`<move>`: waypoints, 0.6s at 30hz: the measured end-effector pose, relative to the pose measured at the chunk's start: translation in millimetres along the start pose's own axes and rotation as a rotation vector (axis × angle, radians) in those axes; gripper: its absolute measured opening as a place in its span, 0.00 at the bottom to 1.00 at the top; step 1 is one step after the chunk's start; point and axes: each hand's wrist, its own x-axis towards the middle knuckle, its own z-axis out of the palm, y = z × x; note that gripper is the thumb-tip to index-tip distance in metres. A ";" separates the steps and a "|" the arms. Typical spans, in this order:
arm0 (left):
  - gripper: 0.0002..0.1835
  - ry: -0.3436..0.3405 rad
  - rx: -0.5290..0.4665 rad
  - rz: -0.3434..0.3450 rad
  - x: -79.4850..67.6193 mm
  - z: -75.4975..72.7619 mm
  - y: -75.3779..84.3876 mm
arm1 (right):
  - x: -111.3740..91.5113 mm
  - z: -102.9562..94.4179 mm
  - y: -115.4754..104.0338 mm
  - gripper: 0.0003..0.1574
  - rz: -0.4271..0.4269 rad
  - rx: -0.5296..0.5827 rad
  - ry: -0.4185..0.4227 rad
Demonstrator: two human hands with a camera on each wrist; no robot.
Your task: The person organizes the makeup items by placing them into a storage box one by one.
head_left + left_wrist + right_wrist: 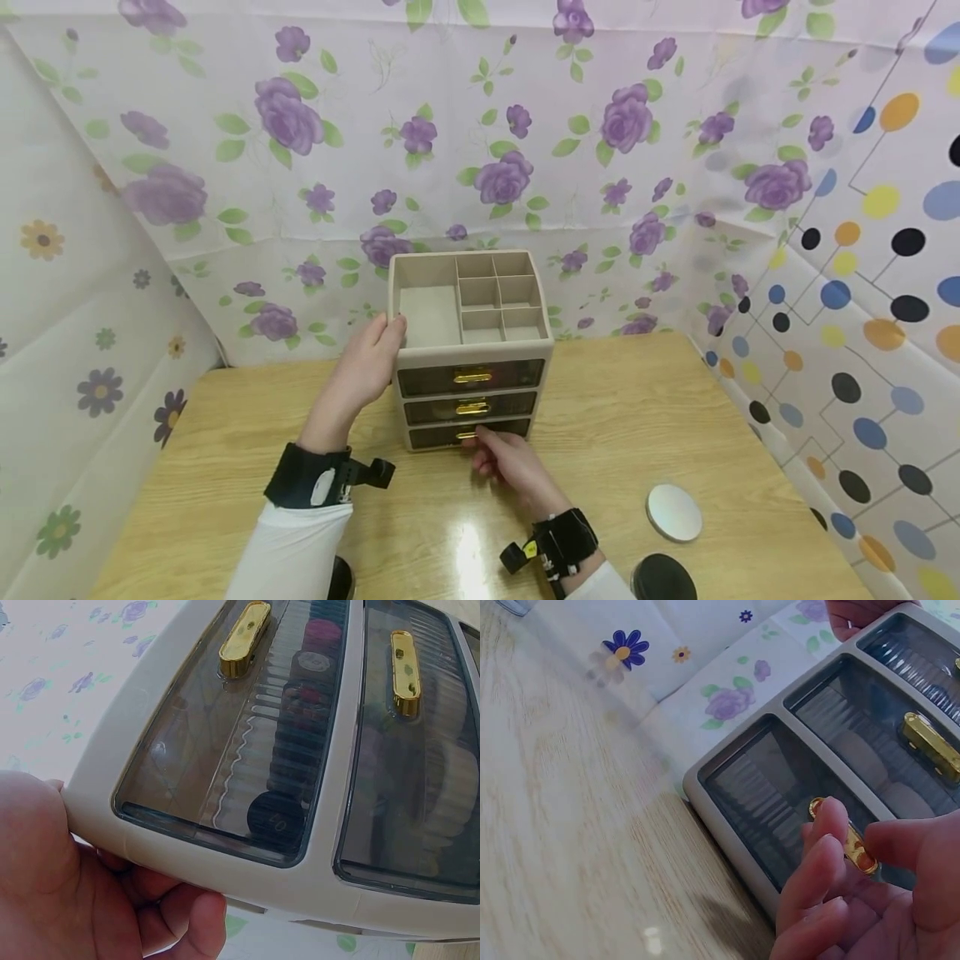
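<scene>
A beige desk organizer [472, 353] with an open compartment top and three drawers with dark see-through fronts stands on the table. All three drawers are closed. My left hand [362, 367] grips the organizer's upper left side, its thumb near the top rim and its fingers along the side wall. At the bottom drawer, my right hand [517, 468] pinches the gold handle [861, 853] between thumb and forefinger. Through the front of the top drawer [225, 772], dark round items and a pink one show. Pale round things lie inside the middle drawer [862, 754].
On the wooden table [622, 400], a silver disc [674, 512] lies to the right, with a black round object [663, 578] nearer me. Another dark object [341, 578] is partly hidden by my left sleeve. Flowered sheeting [450, 150] hangs behind the organizer.
</scene>
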 end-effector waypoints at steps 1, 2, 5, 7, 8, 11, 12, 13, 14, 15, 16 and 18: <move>0.32 0.000 0.000 0.000 0.0 0.0 0.0 | 0.3 0.0 0.4 0.34 -0.001 0.004 0.001; 0.32 0.000 0.000 -0.001 0.0 0.0 0.0 | 0.5 0.0 0.5 0.34 -0.001 0.009 0.002; 0.32 -0.001 -0.004 -0.003 -0.2 0.1 -0.5 | 0.2 0.5 0.9 0.32 -0.006 0.021 0.009; 0.32 0.000 -0.007 -0.003 0.0 0.3 -1.1 | -0.4 1.3 0.6 0.32 -0.008 0.032 0.012; 0.33 0.000 -0.006 -0.003 0.2 0.2 -1.3 | -0.6 1.7 0.5 0.31 -0.009 0.037 0.013; 0.32 0.008 -0.002 -0.003 0.6 0.3 -1.8 | -1.2 2.7 0.3 0.31 -0.013 0.052 0.019; 0.31 0.010 0.000 -0.002 0.8 0.5 -1.8 | -1.1 2.6 0.6 0.30 -0.011 0.057 0.019; 0.31 0.012 0.002 -0.003 0.8 0.5 -1.8 | -0.8 2.5 1.1 0.30 -0.010 0.061 0.020; 0.30 0.013 0.006 -0.002 0.9 0.6 -1.6 | -0.5 2.6 1.4 0.30 -0.012 0.061 0.021; 0.29 0.016 0.008 -0.003 0.9 0.8 -1.6 | -0.4 2.6 1.6 0.30 -0.013 0.059 0.022; 0.29 0.016 0.008 -0.002 1.0 0.6 -1.3 | -0.2 2.5 1.9 0.30 -0.014 0.062 0.021; 0.29 0.016 0.009 -0.005 1.2 0.8 -1.3 | 0.3 2.1 2.5 0.31 -0.012 0.066 0.017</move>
